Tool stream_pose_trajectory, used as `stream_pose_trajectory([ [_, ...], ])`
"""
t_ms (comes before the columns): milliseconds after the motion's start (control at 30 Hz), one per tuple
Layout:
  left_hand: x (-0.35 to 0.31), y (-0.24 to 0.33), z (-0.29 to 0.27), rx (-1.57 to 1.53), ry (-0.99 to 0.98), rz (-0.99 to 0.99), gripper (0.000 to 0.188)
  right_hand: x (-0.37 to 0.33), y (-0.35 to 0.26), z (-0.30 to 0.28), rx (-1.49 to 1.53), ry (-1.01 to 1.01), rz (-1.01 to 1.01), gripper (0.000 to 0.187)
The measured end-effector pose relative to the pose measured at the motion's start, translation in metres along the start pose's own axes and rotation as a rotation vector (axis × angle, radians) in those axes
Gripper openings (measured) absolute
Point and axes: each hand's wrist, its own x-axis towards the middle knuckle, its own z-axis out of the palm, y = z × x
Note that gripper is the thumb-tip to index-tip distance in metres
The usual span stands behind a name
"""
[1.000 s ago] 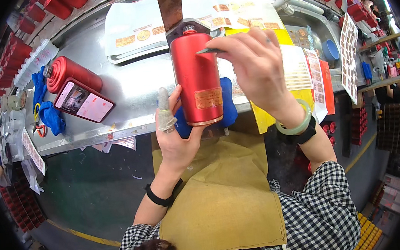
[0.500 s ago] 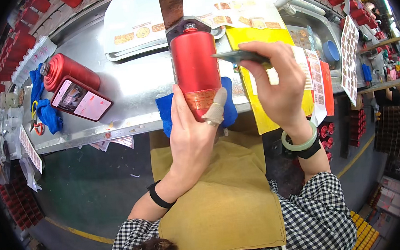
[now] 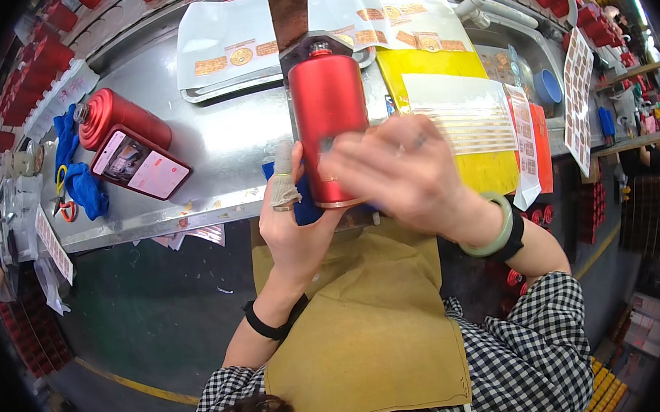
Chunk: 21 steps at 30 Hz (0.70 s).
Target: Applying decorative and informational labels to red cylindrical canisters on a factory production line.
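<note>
A red metal bottle (image 3: 328,101) with a silvery neck lies with its base toward me, over the near edge of the metal bench. My left hand (image 3: 294,228) is closed around its lower left side, the thumb, wrapped in pale cloth, pointing up along the wall. Over the bottle's lower right part is my right hand (image 3: 401,169), smeared by motion, fingers reaching across the red surface. Whether it still holds the dark flat scraper-like piece seen earlier cannot be made out. A blue cloth (image 3: 306,196) lies under the bottle, mostly hidden.
An upright brown bar (image 3: 288,12) stands behind the bottle's neck. Leftward are another red bottle (image 3: 125,117), a phone (image 3: 140,163), a blue cloth (image 3: 84,190) and scissors (image 3: 63,197). Transfer sheets (image 3: 247,38) cover a tray behind; a striped sheet (image 3: 454,111) lies on a yellow folder (image 3: 412,68).
My left hand has turned over, its wrapped thumb going from the bottle's right side to its left. The copper-coloured band has gone from view. My right hand has moved down and left onto the bottle.
</note>
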Motion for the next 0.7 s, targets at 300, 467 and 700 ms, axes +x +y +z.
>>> stream_pose_trajectory([
  [300,0.000,0.001,-0.001,-0.076,-0.026,-0.007,0.092,0.030,0.028,0.006,-0.083,0.022,-0.040,0.024],
  [467,-0.001,-0.016,-0.011,0.052,-0.171,-0.003,0.076,-0.013,-0.005,0.007,0.290,-0.024,-0.072,0.025],
  [700,0.008,-0.009,-0.013,0.122,-0.196,0.097,0.085,-0.010,0.019,0.015,0.137,0.111,-0.062,0.025],
])
